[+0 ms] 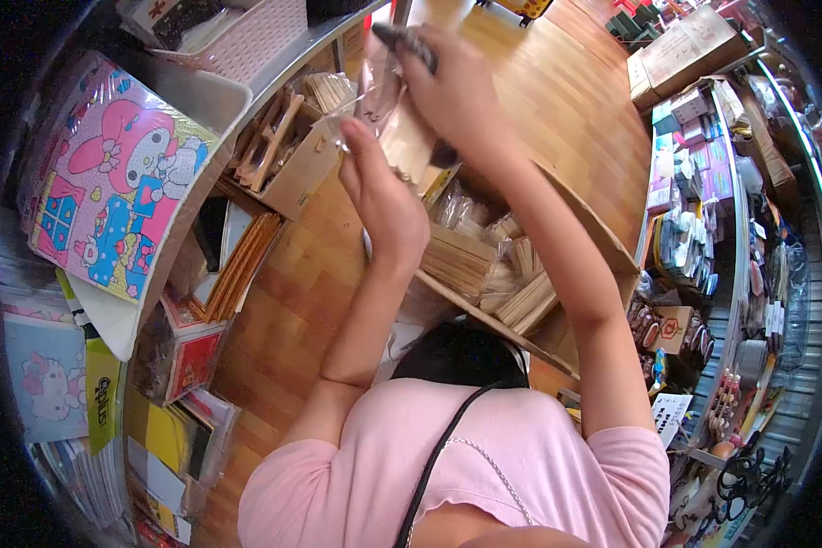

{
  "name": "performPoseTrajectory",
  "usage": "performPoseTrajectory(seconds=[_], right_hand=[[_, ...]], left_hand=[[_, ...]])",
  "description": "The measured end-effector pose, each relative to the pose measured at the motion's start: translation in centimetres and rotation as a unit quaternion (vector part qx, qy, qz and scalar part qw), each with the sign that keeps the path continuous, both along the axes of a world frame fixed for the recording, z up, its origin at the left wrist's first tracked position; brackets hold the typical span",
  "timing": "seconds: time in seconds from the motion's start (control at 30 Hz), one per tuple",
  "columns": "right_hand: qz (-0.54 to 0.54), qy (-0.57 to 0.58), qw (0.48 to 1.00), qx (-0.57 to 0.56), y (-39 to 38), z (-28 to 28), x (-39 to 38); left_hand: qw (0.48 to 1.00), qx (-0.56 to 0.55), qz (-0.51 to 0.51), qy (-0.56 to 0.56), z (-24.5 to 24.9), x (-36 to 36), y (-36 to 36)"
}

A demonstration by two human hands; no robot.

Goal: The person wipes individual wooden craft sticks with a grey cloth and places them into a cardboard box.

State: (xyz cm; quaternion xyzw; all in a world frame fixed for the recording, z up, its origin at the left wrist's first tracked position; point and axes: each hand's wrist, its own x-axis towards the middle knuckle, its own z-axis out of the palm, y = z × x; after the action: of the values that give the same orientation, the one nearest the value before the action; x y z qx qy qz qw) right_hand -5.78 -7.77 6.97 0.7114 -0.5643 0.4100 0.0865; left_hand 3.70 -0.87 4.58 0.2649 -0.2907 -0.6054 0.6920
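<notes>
My left hand (381, 196) is raised in front of me, its fingers closed around a clear plastic packet (405, 142) with pale, flat wooden-looking pieces in it. Just above, my right hand (455, 91) is wrapped around a dark, slim-handled tool (411, 47); its exact kind cannot be made out. Both hands are close together at the packet. Below them sits an open cardboard box (603, 260) holding bundles of wooden sticks (530, 297) and plastic-wrapped pieces. A smaller carton (297, 169) with wooden pieces stands left of my left hand.
On the left, a curved shelf (178, 215) carries a stack of cartoon-print sheets (123, 173) and a pink plastic basket (247, 41). Metal shelves (735, 301) packed with goods run along the right. Large cartons (690, 55) stand at the upper right on the wooden floor (557, 100).
</notes>
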Motion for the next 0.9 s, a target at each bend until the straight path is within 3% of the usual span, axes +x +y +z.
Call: performPoseTrajectory(seconds=[0.07,0.13,0.17,0.27,0.33,0.37,0.4,0.47,0.53,0.6,0.73,0.87,0.9], right_hand=[[0.130,-0.167,0.974,0.078,3.2,-0.3,2.3],[0.162,-0.059,0.984,-0.038,5.2,-1.2,3.9],[0.175,-0.043,0.983,-0.034,5.5,-0.9,3.8],[0.171,0.023,0.983,-0.061,4.0,1.1,3.0],[0.159,0.038,0.984,-0.065,1.9,1.6,1.9],[0.105,0.021,0.993,-0.056,0.5,1.4,1.0],[0.051,0.003,0.998,-0.046,-0.3,1.0,0.3],[0.056,-0.043,0.997,-0.018,0.3,1.2,0.3],[0.057,-0.076,0.995,-0.003,2.8,0.4,1.7],[0.096,0.006,0.995,-0.027,5.5,-1.1,3.5],[0.108,0.062,0.991,-0.059,5.1,0.6,4.0],[0.041,0.069,0.995,-0.056,1.4,1.4,1.5],[0.026,0.078,0.995,-0.057,0.1,0.9,0.4]], left_hand=[[0.998,0.023,0.021,0.056,0.5,0.4,-0.6],[0.997,0.030,0.038,0.066,-0.1,0.8,-1.6],[0.995,0.029,0.018,0.089,0.2,0.9,-1.5],[0.992,0.017,-0.009,0.123,1.1,0.7,-1.0],[0.996,0.055,0.056,0.037,2.2,0.5,-0.3],[0.985,0.126,0.120,0.000,1.7,0.0,-0.3],[0.985,0.124,0.121,0.002,1.5,0.1,-0.1],[0.992,0.075,0.067,-0.072,1.0,0.7,0.2],[0.993,0.092,0.069,-0.010,0.7,1.3,-0.7],[0.990,0.118,0.055,0.052,2.0,1.7,-0.6],[0.995,0.085,0.007,0.056,1.5,1.9,-0.6],[0.983,0.167,0.078,0.014,1.5,1.3,0.1],[0.989,0.137,0.056,0.003,1.7,1.4,0.8]])
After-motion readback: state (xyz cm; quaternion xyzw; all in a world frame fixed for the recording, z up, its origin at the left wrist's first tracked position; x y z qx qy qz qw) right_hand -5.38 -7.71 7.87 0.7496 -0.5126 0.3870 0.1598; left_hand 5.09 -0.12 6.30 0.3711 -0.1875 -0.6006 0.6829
